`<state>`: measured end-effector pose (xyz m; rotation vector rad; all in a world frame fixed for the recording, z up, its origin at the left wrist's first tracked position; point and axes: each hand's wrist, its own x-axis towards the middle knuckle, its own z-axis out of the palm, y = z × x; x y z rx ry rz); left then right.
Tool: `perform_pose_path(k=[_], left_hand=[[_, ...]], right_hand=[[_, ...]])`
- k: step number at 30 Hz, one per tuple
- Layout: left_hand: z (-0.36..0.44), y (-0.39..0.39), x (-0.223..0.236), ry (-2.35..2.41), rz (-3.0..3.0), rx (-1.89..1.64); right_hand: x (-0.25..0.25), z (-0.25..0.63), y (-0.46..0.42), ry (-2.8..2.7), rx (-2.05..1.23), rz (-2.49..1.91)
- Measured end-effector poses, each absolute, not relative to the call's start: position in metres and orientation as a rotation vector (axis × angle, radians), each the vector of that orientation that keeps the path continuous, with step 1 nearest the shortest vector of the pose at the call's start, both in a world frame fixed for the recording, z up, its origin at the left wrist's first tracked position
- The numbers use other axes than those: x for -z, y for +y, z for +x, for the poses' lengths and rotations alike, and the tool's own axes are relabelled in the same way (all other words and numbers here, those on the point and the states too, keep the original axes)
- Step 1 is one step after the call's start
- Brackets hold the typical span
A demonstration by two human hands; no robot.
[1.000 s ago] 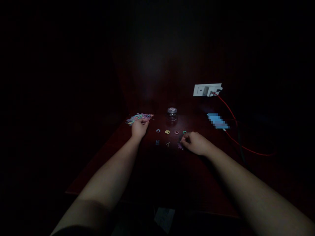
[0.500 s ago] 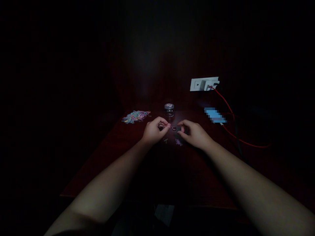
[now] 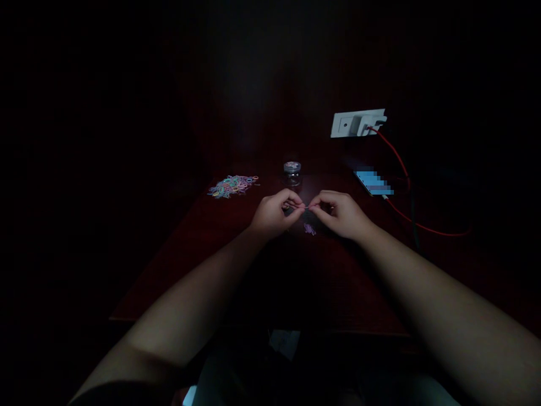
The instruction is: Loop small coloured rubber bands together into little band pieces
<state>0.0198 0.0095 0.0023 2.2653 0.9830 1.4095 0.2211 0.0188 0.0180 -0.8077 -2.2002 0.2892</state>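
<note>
My left hand (image 3: pixel 276 213) and my right hand (image 3: pixel 343 214) meet almost fingertip to fingertip above the dark red table (image 3: pixel 186 270). Thumb and forefinger of each are pinched on a small, pale elastic band (image 3: pixel 307 207) that spans the narrow gap between them; its colour is hard to make out. Just below the hands lies a little bunch of purple elastic bands (image 3: pixel 310 229). A heap of mixed-colour elastic bands (image 3: pixel 233 186) is spread to the left. The small groups of bands seen earlier around the middle are mostly covered by my hands.
Behind my hands stands a small clear jar (image 3: pixel 292 173) with a lid. A phone (image 3: pixel 373 182), its screen blurred, lies at the right on a red cable (image 3: pixel 406 215) leading to a charger (image 3: pixel 364 125) in the wall socket (image 3: pixel 343 125). Surroundings are very dark.
My left hand has left the heap and come right to the middle. My right hand has lifted from beside the purple bands, and both hands now pinch one band. The view has tilted slightly.
</note>
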Motion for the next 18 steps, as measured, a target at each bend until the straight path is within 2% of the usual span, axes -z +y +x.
perform_pose_path(k=[9,18], left_hand=[[0.018,0.0085,-0.0038,0.992,2.34,-1.348],[0.0187,0.0094,-0.0026,1.054,2.404,-1.256]], right_hand=[[-0.0189,0.2285,0.0234,-2.156,-0.354,-0.951],[-0.0164,0.2245,0.021,-2.198,-0.431,-0.889]])
